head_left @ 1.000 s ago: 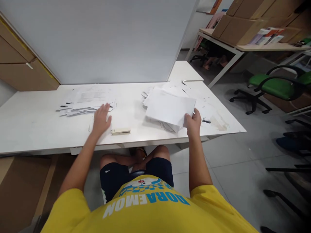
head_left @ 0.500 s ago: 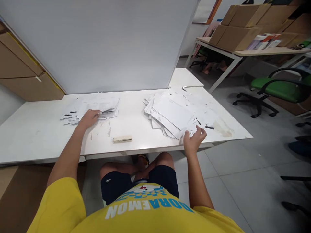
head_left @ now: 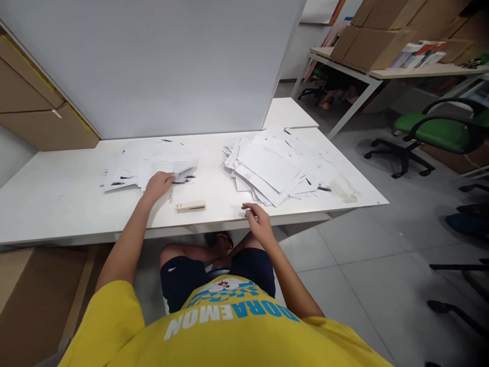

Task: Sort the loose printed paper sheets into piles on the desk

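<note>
I sit at a white table (head_left: 57, 204) facing a white partition. My left hand (head_left: 157, 184) rests on the near right corner of a loose spread of printed papers (head_left: 145, 163) and grips a few sheets. My right hand (head_left: 257, 220) hovers at the table's front edge with fingers apart, holding nothing. A second, thicker pile of white papers (head_left: 273, 165) lies fanned out to its upper right. A small beige stapler (head_left: 191, 206) lies flat between my two hands.
Brown cardboard boxes (head_left: 34, 112) stand at the left behind the table. To the right are a green office chair (head_left: 439, 135), another table (head_left: 382, 74) loaded with cardboard boxes and booklets, and tiled floor. Dark chair bases show at the far right edge.
My right hand set its stack of papers down on the right pile, let go and moved left to the table's front edge. My left hand reached onto the left papers and took hold.
</note>
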Available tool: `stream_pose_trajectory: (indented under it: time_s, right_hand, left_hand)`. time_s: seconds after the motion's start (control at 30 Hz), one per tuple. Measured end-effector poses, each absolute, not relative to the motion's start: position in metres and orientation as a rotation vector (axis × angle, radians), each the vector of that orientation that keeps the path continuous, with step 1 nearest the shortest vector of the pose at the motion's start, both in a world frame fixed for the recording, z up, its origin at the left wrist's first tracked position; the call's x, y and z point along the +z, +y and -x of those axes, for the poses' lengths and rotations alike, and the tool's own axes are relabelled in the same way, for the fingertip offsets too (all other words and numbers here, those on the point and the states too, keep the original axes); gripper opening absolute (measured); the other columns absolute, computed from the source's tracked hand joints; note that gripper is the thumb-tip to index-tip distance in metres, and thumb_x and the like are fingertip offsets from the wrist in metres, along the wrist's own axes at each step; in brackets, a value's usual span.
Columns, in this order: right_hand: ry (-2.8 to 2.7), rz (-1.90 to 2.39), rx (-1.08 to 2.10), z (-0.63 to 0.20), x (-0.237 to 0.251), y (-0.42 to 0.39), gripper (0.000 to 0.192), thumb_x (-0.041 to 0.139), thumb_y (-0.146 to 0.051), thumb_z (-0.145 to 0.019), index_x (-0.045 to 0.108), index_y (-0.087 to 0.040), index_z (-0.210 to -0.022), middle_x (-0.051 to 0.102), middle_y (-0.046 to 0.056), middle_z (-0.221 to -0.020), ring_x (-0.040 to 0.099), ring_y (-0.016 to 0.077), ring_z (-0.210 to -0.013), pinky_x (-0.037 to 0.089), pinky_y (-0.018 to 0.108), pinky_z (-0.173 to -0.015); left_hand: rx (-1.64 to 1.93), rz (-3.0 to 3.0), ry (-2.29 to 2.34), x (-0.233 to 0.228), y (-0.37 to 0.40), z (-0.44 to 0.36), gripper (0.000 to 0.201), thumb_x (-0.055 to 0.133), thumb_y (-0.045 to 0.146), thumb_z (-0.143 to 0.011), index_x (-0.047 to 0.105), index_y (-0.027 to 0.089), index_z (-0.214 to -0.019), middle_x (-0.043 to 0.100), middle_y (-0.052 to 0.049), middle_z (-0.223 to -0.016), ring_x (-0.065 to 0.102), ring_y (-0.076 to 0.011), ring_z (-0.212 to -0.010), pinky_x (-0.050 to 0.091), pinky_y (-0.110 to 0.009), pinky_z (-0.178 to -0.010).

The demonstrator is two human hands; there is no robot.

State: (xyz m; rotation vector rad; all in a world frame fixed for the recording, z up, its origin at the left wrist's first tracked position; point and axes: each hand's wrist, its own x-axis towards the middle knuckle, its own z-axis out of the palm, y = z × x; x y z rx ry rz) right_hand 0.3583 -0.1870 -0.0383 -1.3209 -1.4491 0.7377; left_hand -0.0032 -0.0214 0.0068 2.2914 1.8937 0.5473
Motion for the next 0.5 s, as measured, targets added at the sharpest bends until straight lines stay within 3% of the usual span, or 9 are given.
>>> stream_pose_trajectory:
  time_s: [0.13, 0.23, 0.33, 0.4, 0.5]
  right_hand:
    - [-1.412, 1.185, 0.986, -0.333, -0.019, -0.150, 0.028, 0.053, -0.040, -0.088, 0.065, -0.024, -0.108, 0.070, 0.008, -0.108, 0.066, 0.0220, -0.093, 0.053, 0.040, -0.088]
    - [-1.074, 1.108, 1.388, -0.318, -0.009, -0.116, 0.044, 0.059, -0.054, -0.084, 0.059, -0.022, -0.114, 0.067, 0.012, -0.118, 0.066, 0.0239, -0.103, 0.056, 0.041, -0.092]
    - [-0.730, 0.922, 1.745, -0.315, -0.010, -0.084, 0.056, 0.058, -0.066, -0.082, 0.057, -0.018, -0.111, 0.067, 0.015, -0.113, 0.067, 0.0262, -0.108, 0.059, 0.042, -0.092]
    - [-0.626, 0.851, 1.825, -0.318, -0.016, -0.068, 0.047, 0.059, -0.059, -0.085, 0.058, -0.017, -0.106, 0.068, 0.013, -0.101, 0.069, 0.0248, -0.100, 0.061, 0.040, -0.089]
    - [-0.608, 0.907, 1.819, -0.321, -0.029, -0.053, 0.017, 0.063, -0.030, -0.086, 0.060, -0.018, -0.097, 0.067, 0.007, -0.082, 0.068, 0.0206, -0.082, 0.063, 0.037, -0.084]
  left_hand:
    - [0.617, -2.250, 1.908, 0.005, -0.040, -0.031, 0.049, 0.036, 0.042, -0.097, 0.072, 0.016, -0.118, 0.071, -0.013, -0.120, 0.063, -0.0307, -0.112, 0.049, -0.042, -0.095]
    - [0.733, -2.354, 1.790, 0.008, -0.056, -0.059, 0.051, 0.031, 0.039, -0.100, 0.067, 0.016, -0.128, 0.069, -0.012, -0.126, 0.062, -0.0276, -0.118, 0.046, -0.040, -0.101]
    - [0.673, -2.542, 1.547, 0.010, -0.069, -0.081, 0.045, 0.037, 0.031, -0.098, 0.068, 0.018, -0.128, 0.071, -0.010, -0.123, 0.063, -0.0266, -0.117, 0.046, -0.041, -0.101]
    - [0.560, -2.596, 1.432, 0.009, -0.074, -0.090, 0.044, 0.040, 0.027, -0.096, 0.068, 0.017, -0.128, 0.072, -0.010, -0.121, 0.063, -0.0270, -0.116, 0.047, -0.042, -0.100]
    - [0.472, -2.575, 1.295, 0.005, -0.078, -0.093, 0.045, 0.040, 0.031, -0.096, 0.067, 0.018, -0.130, 0.070, -0.010, -0.125, 0.061, -0.0275, -0.120, 0.046, -0.043, -0.102]
